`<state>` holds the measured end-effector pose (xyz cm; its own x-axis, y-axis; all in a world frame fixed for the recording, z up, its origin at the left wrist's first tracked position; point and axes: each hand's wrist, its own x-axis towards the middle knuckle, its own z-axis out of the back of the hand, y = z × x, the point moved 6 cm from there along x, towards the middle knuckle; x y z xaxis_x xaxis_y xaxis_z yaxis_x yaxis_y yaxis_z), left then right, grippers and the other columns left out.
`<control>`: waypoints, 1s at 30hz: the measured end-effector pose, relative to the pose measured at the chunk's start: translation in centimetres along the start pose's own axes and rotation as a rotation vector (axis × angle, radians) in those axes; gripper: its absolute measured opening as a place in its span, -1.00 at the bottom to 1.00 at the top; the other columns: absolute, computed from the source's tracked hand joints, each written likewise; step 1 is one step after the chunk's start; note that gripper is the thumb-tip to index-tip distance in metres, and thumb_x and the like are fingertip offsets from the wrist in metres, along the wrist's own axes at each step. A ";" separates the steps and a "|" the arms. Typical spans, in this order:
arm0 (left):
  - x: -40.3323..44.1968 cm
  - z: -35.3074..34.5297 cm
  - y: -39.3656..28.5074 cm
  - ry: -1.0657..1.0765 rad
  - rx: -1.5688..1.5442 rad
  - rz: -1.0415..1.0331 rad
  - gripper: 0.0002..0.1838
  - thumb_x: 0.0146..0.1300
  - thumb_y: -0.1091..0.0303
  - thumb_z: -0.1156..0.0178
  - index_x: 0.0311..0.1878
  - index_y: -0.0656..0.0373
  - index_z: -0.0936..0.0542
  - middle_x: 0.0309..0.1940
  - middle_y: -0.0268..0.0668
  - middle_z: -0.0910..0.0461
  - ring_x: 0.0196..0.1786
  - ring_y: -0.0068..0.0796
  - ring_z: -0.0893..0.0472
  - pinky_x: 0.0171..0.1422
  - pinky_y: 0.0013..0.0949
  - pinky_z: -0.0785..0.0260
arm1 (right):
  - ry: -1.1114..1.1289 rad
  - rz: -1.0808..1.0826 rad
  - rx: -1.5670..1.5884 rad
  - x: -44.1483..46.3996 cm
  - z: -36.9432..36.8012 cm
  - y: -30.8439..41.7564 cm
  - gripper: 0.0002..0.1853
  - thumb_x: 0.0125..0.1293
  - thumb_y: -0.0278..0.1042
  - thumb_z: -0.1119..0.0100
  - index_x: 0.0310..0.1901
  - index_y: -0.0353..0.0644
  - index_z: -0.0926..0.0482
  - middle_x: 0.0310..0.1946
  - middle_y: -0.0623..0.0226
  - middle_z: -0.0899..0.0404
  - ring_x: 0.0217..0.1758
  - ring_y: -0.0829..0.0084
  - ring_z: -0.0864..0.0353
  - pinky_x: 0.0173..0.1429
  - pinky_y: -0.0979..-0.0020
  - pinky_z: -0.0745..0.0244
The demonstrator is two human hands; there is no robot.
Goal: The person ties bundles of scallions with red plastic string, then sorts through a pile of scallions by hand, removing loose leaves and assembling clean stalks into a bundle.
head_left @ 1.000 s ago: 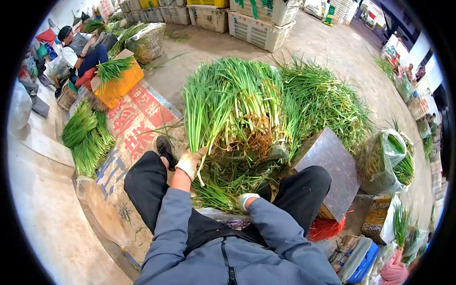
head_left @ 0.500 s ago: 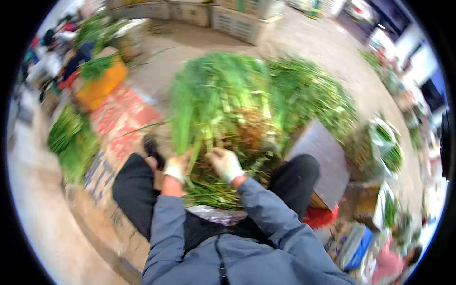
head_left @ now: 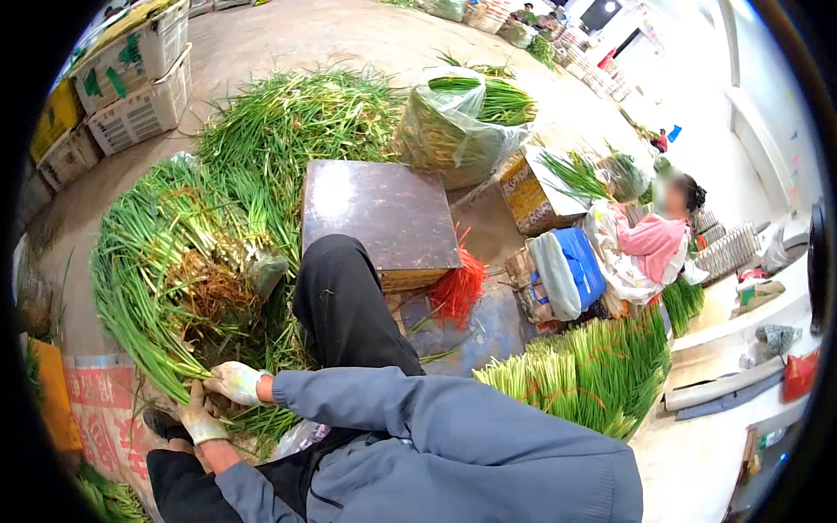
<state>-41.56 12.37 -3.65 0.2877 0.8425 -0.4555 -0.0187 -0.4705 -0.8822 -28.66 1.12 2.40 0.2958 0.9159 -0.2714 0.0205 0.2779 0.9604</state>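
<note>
Both my hands wear pale, stained gloves and meet at the lower left, before a large heap of scallions. My left hand is closed around the lower end of a few long green scallion stalks. Close beside it, my right hand pinches the same stalks, its fingertips partly hidden. Just above the hands, the heap shows pale stems and a tangle of brown roots. Loose green leaves lie under and beside my right hand.
A dark-topped box stands beside my knee, with red ties hanging near it. Tidy scallion bundles stand at right. Beyond are a filled plastic bag, stacked crates and a seated person in pink.
My view has swung to the right, so the heap and my hands now appear farther left. My hands have come closer together on the stalks.
</note>
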 end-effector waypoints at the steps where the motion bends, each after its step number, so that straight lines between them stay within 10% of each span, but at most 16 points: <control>1: -2.0 -0.6 -0.9 -0.018 -0.032 -0.044 -0.87 0.32 0.36 -0.34 -0.14 0.13 -0.62 -0.56 -0.49 -0.50 -0.71 -0.67 -0.20 -0.65 -0.45 0.06 | -0.015 0.031 -0.009 0.0 0.0 0.7 -0.63 0.52 -0.16 0.00 -0.25 -0.37 -0.55 -0.47 0.14 -0.62 -0.57 0.32 -0.65 -0.48 0.29 -0.54; 6: -2.5 3.5 3.3 -0.185 -0.177 0.180 -0.70 0.33 0.29 -0.32 0.10 0.07 -0.61 -0.44 -0.38 -0.52 -0.62 -0.63 -0.23 -0.58 -0.49 0.01 | -0.325 0.402 -0.368 5.1 -0.6 -3.3 -0.73 0.47 -0.26 -0.01 -0.22 -0.27 -0.63 -0.35 0.07 -0.65 -0.18 0.03 -0.64 -0.07 0.08 -0.54; 9: -0.9 12.2 9.2 -0.412 -0.074 0.230 -0.68 0.26 0.22 -0.40 0.04 0.05 -0.63 -0.51 -0.39 -0.44 -0.60 -0.49 -0.24 -0.54 -0.31 -0.10 | -0.425 0.587 -0.831 2.5 1.8 0.5 -0.79 0.42 -0.36 0.02 -0.34 -0.19 -0.57 -0.42 0.07 -0.61 -0.30 0.06 -0.63 -0.18 0.12 -0.56; 11: -4.6 11.7 7.3 -0.553 -0.128 0.311 -0.60 0.29 0.26 -0.37 0.17 0.02 -0.58 -0.41 -0.34 -0.48 -0.46 -0.40 -0.34 -0.41 -0.18 -0.24 | -0.280 0.119 -0.149 1.3 3.3 0.5 -0.65 0.48 -0.12 0.02 -0.27 -0.24 -0.59 -0.34 -0.02 -0.63 -0.25 -0.03 -0.62 -0.17 0.06 -0.50; 14: -2.8 14.2 9.0 -0.545 0.068 0.342 -0.51 0.29 0.37 -0.35 0.28 0.06 -0.52 -0.32 -0.26 -0.56 -0.37 -0.35 -0.45 -0.29 -0.12 -0.37 | -0.223 0.072 -0.249 0.6 2.6 -0.5 -0.63 0.50 -0.06 0.04 -0.11 -0.25 -0.56 -0.24 -0.15 -0.61 -0.12 -0.21 -0.56 -0.07 -0.02 -0.46; 18: -3.0 14.4 3.9 -0.651 0.198 -0.285 -0.53 0.21 0.53 -0.32 0.21 0.20 -0.51 -0.39 -0.32 -0.53 -0.56 -0.44 -0.43 -0.50 -0.29 -0.29 | -0.144 0.140 -0.390 -1.3 -0.1 -0.2 -0.64 0.51 -0.04 0.05 -0.17 -0.23 -0.46 -0.35 -0.15 -0.58 -0.21 -0.23 -0.56 -0.16 -0.07 -0.46; 21: -4.3 8.6 -2.2 -0.458 0.046 -0.323 -0.66 0.26 0.43 -0.32 0.10 0.18 -0.58 -0.55 -0.40 -0.49 -0.73 -0.54 -0.35 -0.67 -0.42 -0.15 | -0.112 0.253 -0.519 -2.6 -2.3 0.6 -0.67 0.49 -0.04 -0.01 -0.18 -0.19 -0.43 -0.49 -0.09 -0.56 -0.39 -0.18 -0.58 -0.30 -0.05 -0.48; 24: -3.2 4.8 -2.3 -0.108 -0.097 0.099 -0.50 0.26 0.07 -0.42 0.09 0.21 -0.53 -0.70 -0.45 -0.39 -0.80 -0.57 -0.19 -0.73 -0.38 0.03 | -0.056 0.281 -0.635 -3.4 -4.1 0.8 -0.69 0.47 -0.06 -0.05 -0.19 -0.19 -0.43 -0.54 -0.03 -0.58 -0.44 -0.13 -0.61 -0.36 -0.02 -0.49; 30: -4.7 2.1 -7.2 -0.110 0.237 0.218 -0.49 0.21 0.11 -0.46 0.04 0.24 -0.50 -0.74 -0.47 -0.30 -0.79 -0.57 -0.23 -0.73 -0.41 -0.04 | 0.054 0.365 -0.798 -4.1 -4.6 0.6 -0.72 0.43 -0.13 -0.11 -0.20 -0.21 -0.43 -0.55 0.04 -0.61 -0.45 -0.11 -0.62 -0.38 0.00 -0.50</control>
<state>-44.78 12.31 4.59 0.1473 0.7580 -0.6354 -0.2939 -0.5799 -0.7599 -34.21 -1.10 3.83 0.1072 0.9940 0.0220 -0.7461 0.0658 0.6626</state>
